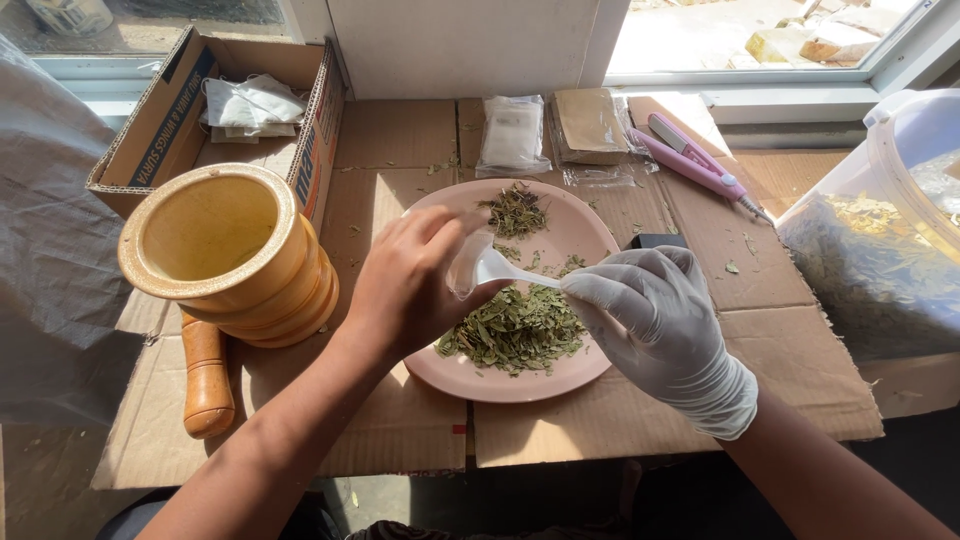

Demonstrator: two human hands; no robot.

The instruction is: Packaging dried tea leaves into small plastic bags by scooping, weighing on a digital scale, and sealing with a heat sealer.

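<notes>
My left hand [405, 290] pinches small clear bag [468, 265]; gloved right hand [655, 315] grips white spoon [510, 270] over leaf-filled plate [585, 235]. Risk: bag mouth sags, leaves spill.

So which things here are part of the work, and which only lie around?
In use:
bare left hand
small clear bag
gloved right hand
white plastic spoon
pink plate of dried green leaves

Lying about:
wooden mortar
wooden pestle
pink sealer tool
</notes>
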